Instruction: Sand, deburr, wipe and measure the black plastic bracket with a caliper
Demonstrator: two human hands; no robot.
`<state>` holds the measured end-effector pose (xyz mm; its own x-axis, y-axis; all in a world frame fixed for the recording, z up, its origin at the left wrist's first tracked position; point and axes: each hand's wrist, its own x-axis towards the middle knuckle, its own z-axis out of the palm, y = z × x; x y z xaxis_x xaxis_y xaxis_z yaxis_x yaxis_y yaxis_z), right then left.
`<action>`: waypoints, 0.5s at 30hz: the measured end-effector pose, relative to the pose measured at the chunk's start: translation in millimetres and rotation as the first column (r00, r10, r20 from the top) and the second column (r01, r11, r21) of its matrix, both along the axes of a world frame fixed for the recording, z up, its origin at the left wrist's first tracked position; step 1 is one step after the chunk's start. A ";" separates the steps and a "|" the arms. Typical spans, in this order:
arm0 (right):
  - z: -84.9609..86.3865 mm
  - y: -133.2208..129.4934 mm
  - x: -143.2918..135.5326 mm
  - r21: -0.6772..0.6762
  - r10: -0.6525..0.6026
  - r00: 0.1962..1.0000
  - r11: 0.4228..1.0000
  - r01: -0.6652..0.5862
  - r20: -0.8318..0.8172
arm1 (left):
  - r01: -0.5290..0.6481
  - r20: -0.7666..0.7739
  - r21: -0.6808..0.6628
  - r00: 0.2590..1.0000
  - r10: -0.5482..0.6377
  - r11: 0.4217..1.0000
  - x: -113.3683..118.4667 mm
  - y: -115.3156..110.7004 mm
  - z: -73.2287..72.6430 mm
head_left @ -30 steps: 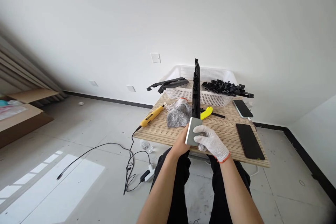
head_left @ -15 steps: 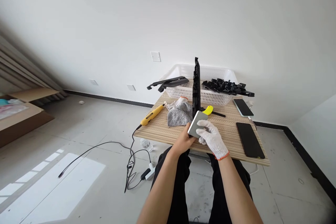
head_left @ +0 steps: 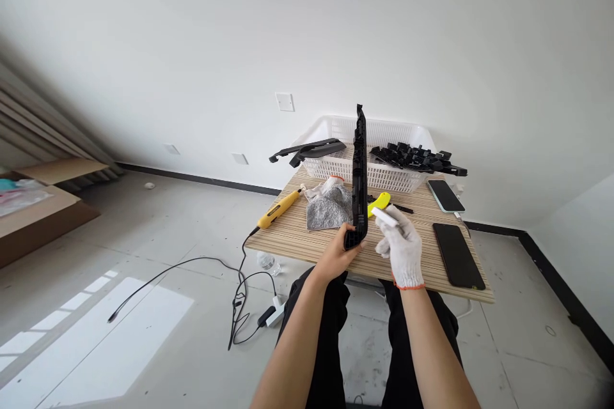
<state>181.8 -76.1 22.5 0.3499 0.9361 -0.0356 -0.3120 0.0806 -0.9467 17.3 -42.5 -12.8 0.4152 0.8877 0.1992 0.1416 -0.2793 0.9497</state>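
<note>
My bare left hand (head_left: 338,252) grips the lower end of a long black plastic trim piece (head_left: 359,185), which points up and away over the table. In a white knit glove with an orange cuff, my right hand (head_left: 401,246) pinches a flat white-and-grey pad (head_left: 385,216), seen nearly edge-on and just right of the trim piece, apart from it. Behind the pad lies a bright yellow curved handle (head_left: 380,203) on the table. A grey cloth (head_left: 329,209) rests left of the trim piece.
A white plastic basket (head_left: 330,169) at the back holds several black plastic parts (head_left: 417,158). To the left lies a yellow corded tool (head_left: 279,209). Two phones, one pale-edged (head_left: 446,195) and one black (head_left: 458,255), lie at the right of the wooden table (head_left: 288,241).
My right hand has shifted right with the pad and turned it from face-on to edge-on. The trim piece's lower end is now uncovered. My left hand has stayed put.
</note>
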 end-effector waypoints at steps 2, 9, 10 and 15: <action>-4.0 0.4 6.3 0.012 -0.061 0.997 0.998 0.062 -0.037 | -0.013 -0.013 0.001 1.000 0.013 1.000 0.3 -0.8 2.2; -10.7 -3.8 -18.2 -0.107 0.199 0.974 0.976 -0.187 0.108 | 0.051 0.039 0.008 0.998 -0.051 0.999 -0.5 0.3 -3.6; -9.7 -5.1 -23.4 -0.134 0.244 0.958 0.965 -0.225 0.150 | 0.069 0.073 0.016 0.995 -0.070 0.997 -1.0 0.9 -6.7; -6.8 -7.6 -27.3 -0.239 0.486 0.829 0.870 -0.431 0.277 | 0.079 0.087 0.016 0.993 -0.080 0.997 -2.3 4.4 -18.6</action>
<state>154.5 -83.7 15.8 -0.1007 0.9820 -0.1599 0.0447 -0.1561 -0.9867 14.9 -38.1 -31.4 0.4649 0.8497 0.2486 0.0347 -0.2981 0.9539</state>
